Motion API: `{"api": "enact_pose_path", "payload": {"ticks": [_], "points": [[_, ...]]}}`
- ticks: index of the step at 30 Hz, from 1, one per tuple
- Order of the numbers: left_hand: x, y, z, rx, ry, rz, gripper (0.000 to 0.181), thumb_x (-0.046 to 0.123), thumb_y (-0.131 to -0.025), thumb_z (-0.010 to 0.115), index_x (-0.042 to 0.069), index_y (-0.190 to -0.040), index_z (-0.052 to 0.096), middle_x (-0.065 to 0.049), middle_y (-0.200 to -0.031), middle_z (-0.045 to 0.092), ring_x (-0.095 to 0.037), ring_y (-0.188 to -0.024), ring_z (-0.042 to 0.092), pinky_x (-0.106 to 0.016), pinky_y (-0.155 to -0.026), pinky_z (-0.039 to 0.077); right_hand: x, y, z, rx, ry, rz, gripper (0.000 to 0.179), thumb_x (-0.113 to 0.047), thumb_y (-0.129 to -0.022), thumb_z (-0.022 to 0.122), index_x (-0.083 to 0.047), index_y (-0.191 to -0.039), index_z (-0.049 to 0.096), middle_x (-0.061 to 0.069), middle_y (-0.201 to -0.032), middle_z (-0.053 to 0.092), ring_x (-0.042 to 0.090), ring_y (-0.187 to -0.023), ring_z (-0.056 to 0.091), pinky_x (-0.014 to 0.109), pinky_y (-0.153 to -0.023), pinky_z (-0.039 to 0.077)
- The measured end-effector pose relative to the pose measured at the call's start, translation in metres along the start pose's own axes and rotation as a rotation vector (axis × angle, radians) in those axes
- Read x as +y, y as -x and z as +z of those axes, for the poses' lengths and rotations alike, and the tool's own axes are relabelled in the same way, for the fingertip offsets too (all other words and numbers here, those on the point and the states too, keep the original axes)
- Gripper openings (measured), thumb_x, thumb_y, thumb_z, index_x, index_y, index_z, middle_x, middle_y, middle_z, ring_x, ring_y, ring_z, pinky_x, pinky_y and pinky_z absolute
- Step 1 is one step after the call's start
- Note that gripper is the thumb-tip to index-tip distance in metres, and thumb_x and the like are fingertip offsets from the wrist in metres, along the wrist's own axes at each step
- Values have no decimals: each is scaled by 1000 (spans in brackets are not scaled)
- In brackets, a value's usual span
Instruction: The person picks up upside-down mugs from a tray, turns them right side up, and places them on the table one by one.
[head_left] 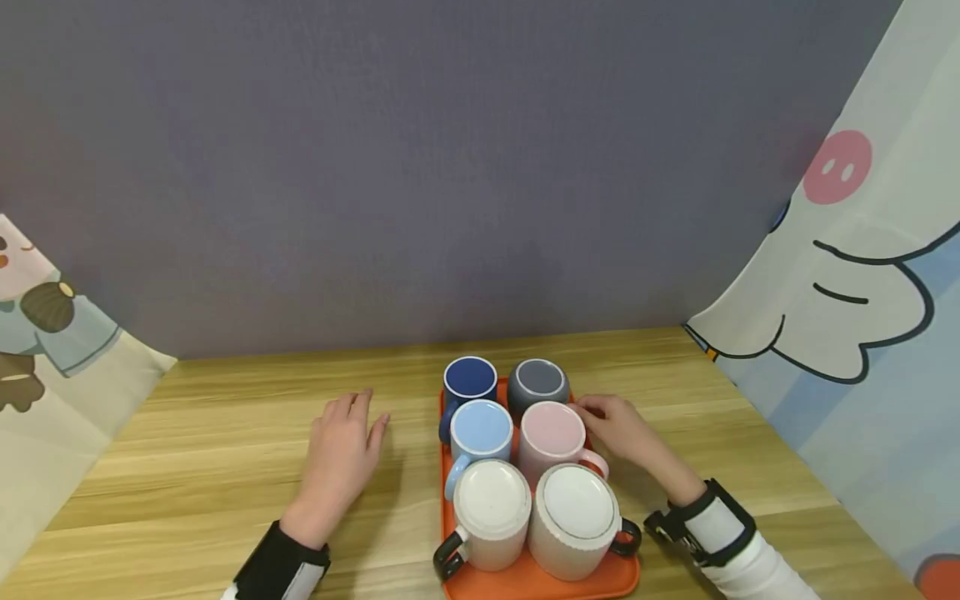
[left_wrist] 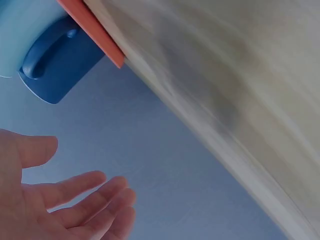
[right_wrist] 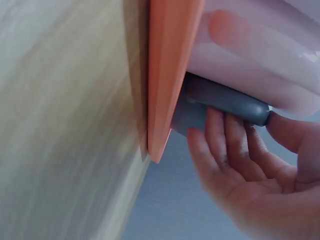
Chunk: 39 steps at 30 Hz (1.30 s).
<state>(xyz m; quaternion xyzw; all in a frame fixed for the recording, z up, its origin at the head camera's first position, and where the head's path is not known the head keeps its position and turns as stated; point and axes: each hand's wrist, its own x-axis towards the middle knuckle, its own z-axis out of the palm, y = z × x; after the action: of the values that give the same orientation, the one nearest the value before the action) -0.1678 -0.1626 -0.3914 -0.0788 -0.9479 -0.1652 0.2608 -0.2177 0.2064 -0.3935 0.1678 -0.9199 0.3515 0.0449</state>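
Note:
Six mugs stand in pairs on an orange tray (head_left: 618, 579). At the back are a navy mug (head_left: 470, 379) and a grey mug (head_left: 538, 381). A light blue mug (head_left: 482, 429) and a pink mug (head_left: 552, 433) fill the middle. Two whitish mugs with black handles, one left (head_left: 492, 508) and one right (head_left: 576, 517), occupy the front. My right hand (head_left: 617, 425) reaches past the pink mug; its fingers and thumb grip the grey mug's handle (right_wrist: 240, 104) in the right wrist view. Left of the tray, my left hand (head_left: 341, 450) hovers with extended, slightly bent fingers, holding nothing.
A wooden table (head_left: 225, 467) supports the tray. Behind it rises a grey wall panel (head_left: 465, 183). Cartoon-printed cloths hang at the left (head_left: 45, 400) and right (head_left: 862, 333) sides.

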Motion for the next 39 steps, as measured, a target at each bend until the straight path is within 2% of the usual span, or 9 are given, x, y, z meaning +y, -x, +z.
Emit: {"api": "enact_pose_path", "payload": {"ticks": [6,16,22,29,36,39], "points": [[-8,3,-1,-11,-5,-12,44,23,-91,62,-8,-123,55,-26,-112,60,-42,-104,55,-56,-82,44,4,-4,-1,-36,-67,24,20,-15,-94,58,0,-99,71,12,-97,70,19,-91,61,34,-79,49],[-21,10,-9,-12,-29,-30,43,21,-92,62,-10,-122,55,-29,-113,59,-44,-104,55,-58,-81,44,2,-3,-1,-118,-221,101,26,-16,-96,54,4,-107,67,13,-100,67,14,-87,54,23,-73,45],[-26,12,-12,-11,-40,-28,43,21,-92,61,-10,-122,55,-30,-114,58,-45,-104,55,-58,-80,44,-2,-3,0,-102,-201,134,24,-15,-96,54,3,-104,68,14,-102,67,15,-90,56,28,-78,45],[-27,12,-14,-3,-45,-17,42,22,-92,61,-9,-121,57,-29,-114,59,-45,-104,55,-58,-79,44,-5,-4,2,-80,-128,150,24,-14,-96,52,2,-102,69,14,-100,67,18,-90,56,32,-80,44],[-26,10,-14,-4,-47,-7,41,22,-92,61,-8,-120,58,-29,-113,59,-45,-104,55,-58,-78,44,-6,-4,3,-59,-120,143,24,-14,-95,54,3,-100,70,14,-99,68,17,-88,56,29,-77,45],[-26,9,-12,20,-39,4,41,22,-91,62,-8,-118,58,-28,-113,59,-44,-103,55,-58,-79,44,-6,-4,4,-47,-138,151,24,-14,-95,54,3,-101,69,14,-97,67,16,-85,55,27,-74,45]]}}
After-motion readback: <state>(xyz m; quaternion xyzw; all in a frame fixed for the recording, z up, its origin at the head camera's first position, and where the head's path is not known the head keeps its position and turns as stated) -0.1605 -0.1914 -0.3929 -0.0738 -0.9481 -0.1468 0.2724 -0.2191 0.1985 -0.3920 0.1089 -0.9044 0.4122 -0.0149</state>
